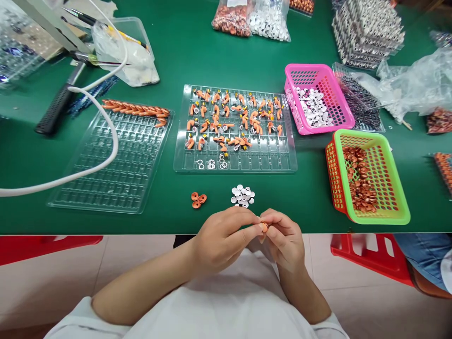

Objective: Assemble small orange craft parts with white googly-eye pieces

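At the table's front edge, my left hand (228, 238) and my right hand (287, 240) meet, fingertips pinched from both sides on a small orange round piece (264, 227). The fingers cover most of it, so its exact kind does not show. Just beyond my hands lies a little heap of white discs (243, 195). To the left of that heap are several copper-coloured round caps (198, 199). Farther back, a clear compartment tray (271, 162) holds rows of orange curved parts with small gold and black bits, plus white rings in its front row.
Left is another clear tray (102, 174) with a row of copper caps, crossed by a white cable (115, 141); a hammer (60, 106) lies beyond. Right stand a pink basket (300, 117) of white discs and a green basket (397, 188) of copper caps. Bagged parts (233, 21) lie behind.
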